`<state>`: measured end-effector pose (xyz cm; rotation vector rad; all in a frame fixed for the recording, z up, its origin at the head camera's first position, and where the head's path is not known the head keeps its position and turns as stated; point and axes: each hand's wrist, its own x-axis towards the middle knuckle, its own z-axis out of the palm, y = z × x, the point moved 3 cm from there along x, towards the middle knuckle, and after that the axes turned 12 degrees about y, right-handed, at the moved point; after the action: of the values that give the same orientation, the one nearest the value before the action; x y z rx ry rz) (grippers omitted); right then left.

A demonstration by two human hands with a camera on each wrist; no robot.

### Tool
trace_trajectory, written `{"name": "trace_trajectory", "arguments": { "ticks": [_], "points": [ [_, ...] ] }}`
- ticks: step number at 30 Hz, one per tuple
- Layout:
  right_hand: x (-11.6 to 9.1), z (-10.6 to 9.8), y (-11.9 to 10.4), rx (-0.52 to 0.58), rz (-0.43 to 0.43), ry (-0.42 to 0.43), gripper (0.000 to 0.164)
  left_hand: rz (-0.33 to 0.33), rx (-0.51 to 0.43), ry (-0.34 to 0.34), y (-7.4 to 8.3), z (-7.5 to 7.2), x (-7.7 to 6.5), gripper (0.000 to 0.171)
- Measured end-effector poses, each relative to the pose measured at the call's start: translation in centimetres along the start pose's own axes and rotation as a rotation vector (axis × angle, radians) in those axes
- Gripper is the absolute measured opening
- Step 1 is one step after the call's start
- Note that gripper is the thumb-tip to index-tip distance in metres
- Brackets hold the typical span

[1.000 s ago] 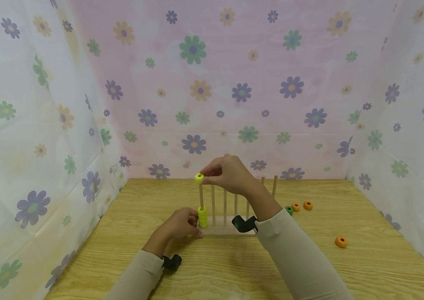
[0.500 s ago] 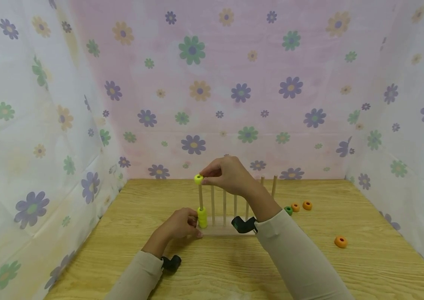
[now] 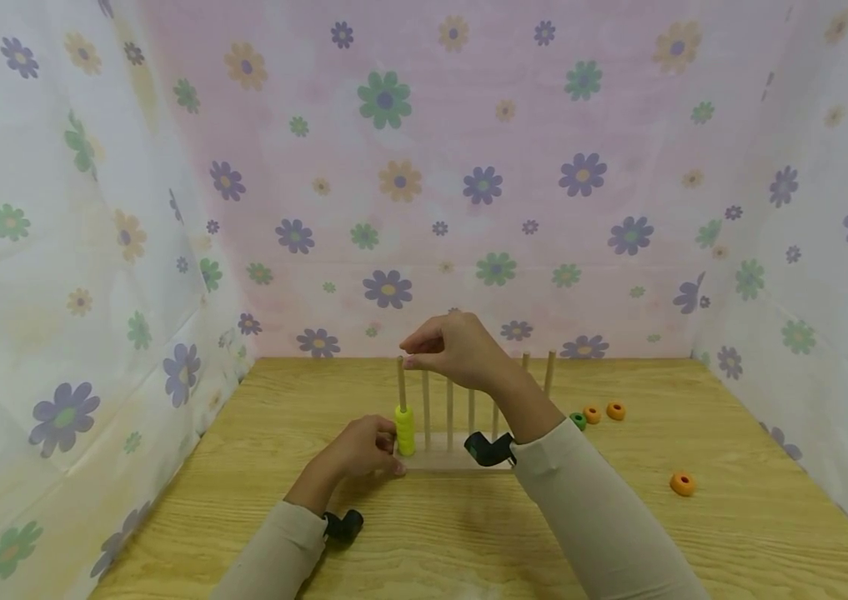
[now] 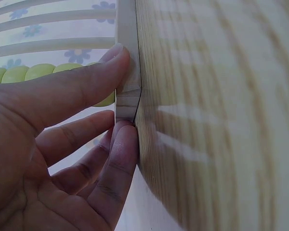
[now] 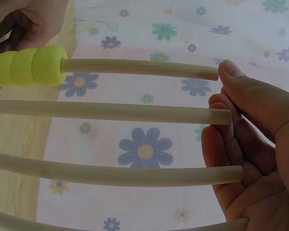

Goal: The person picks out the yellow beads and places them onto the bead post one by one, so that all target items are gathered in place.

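A wooden peg stand, with its base (image 3: pixel 434 461) on the table and a row of upright pegs, is in front of me. Yellow ring beads (image 3: pixel 404 432) are stacked low on its leftmost peg (image 3: pixel 402 385), whose upper part is bare. My left hand (image 3: pixel 359 446) grips the left end of the base; in the left wrist view the thumb (image 4: pixel 94 77) lies on its front, fingers at the end and behind. My right hand (image 3: pixel 461 354) hovers at the top of that peg, holding nothing. In the right wrist view its thumb (image 5: pixel 245 86) is right at the peg's tip, fingers loosely bent.
A green bead (image 3: pixel 578 420) and two orange beads lie right of the stand, partly behind the right forearm. Another orange bead (image 3: pixel 682 483) sits nearer on the wooden table (image 3: pixel 469 542). Flowered cloth (image 3: pixel 439 208) hangs around the back and sides.
The yellow bead that the right fingers pinched at the peg's top has been let go and slid down onto the stack, now taller. Both hands stay nearly where they were.
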<state>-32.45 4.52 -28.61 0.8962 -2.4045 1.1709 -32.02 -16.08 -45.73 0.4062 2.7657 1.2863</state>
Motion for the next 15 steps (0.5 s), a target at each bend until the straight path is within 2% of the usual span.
{"name": "trace_trajectory", "arguments": {
  "ticks": [7,15],
  "points": [
    [-0.1,-0.26,-0.03,-0.008,-0.019,0.015,0.021,-0.006,-0.001,0.002,-0.13,0.14,0.09,0.043],
    [-0.48,-0.81,-0.23,-0.016,-0.081,0.039,0.031,-0.016,0.006,0.004,-0.1,0.09,0.12,0.043]
  ]
}}
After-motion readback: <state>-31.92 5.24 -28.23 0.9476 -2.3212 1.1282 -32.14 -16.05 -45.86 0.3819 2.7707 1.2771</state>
